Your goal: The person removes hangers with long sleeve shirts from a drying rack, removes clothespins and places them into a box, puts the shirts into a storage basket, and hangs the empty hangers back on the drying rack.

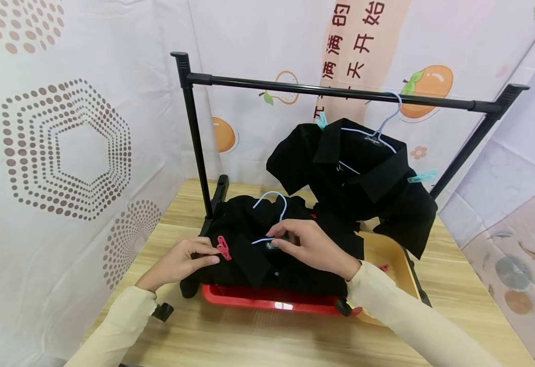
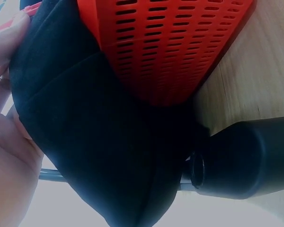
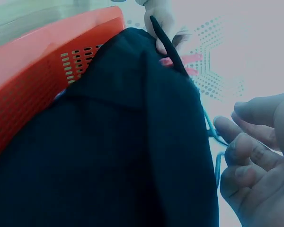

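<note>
A black short-sleeved shirt point(image 1: 253, 262) lies over a red basket point(image 1: 272, 299), with a light-blue hanger point(image 1: 282, 204) at its neck. At the shirt's shoulder on the left, my left hand point(image 1: 187, 261) pinches the cloth beside a pink clothespin point(image 1: 223, 248); in the left wrist view some fingers pass behind the black fabric point(image 2: 94, 123). Over the collar, my right hand point(image 1: 306, 244) is close to the hanger's neck. In the right wrist view its fingers point(image 3: 260, 156) are loosely bent by the hanger point(image 3: 210, 127), with the thumb apart.
Behind stands a black garment rack point(image 1: 295, 89). Another black shirt point(image 1: 350, 173) hangs from it on a light-blue hanger, with turquoise clothespins point(image 1: 423, 176) at its shoulders. A yellow basket point(image 1: 386, 255) stands at the right on the wooden table point(image 1: 231, 341). The rack's feet reach beside the baskets.
</note>
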The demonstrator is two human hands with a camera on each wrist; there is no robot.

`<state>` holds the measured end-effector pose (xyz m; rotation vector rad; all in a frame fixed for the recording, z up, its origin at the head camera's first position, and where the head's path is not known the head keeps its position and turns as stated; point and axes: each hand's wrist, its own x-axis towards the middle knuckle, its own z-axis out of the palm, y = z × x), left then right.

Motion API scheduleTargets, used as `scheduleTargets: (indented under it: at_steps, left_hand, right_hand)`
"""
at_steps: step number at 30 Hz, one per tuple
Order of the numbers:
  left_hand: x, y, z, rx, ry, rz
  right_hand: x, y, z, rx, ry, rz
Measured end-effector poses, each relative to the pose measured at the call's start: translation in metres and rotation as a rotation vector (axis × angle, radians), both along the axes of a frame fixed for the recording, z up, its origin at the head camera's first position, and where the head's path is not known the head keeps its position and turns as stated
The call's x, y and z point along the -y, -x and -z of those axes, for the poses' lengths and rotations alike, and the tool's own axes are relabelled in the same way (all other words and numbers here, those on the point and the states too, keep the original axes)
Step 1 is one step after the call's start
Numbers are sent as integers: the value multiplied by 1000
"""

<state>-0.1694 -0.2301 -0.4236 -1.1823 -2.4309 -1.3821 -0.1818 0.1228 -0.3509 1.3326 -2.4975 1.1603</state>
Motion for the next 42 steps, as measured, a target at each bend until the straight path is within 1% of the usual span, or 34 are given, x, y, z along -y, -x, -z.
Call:
scheduleTargets:
  at_steps: [3, 6, 13, 20, 26, 31, 37, 40, 42]
  left_hand:
    - [0, 0, -2, 12, 18, -13]
    - [-1, 1, -3, 16, 33, -20]
    - [-1, 0, -3, 13, 37, -13]
    - [-2, 0, -4, -4, 39, -4]
    - [-3, -2, -5, -5, 33, 6]
    - [-3, -3, -3, -2, 35, 14]
    - [-4, -2, -4, 10, 38, 22]
    - [-3, -1, -5, 7, 32, 22]
    - [-3, -1, -4, -7, 34, 25]
  right_hand:
    - [11, -1, -3, -15, -10, -8]
    - [22, -3, -5, -14, -43, -11]
    - [46, -7, -10, 2, -132, 5]
    - [66, -7, -12, -33, -212, 48]
    - [85, -7, -9, -51, -310, 47]
    - [94, -8, -5, -48, -317, 29]
    - [98, -8, -2, -47, -286, 22]
    - [101, -8, -2, -60, -278, 12]
    - [102, -8, -1, -86, -286, 3]
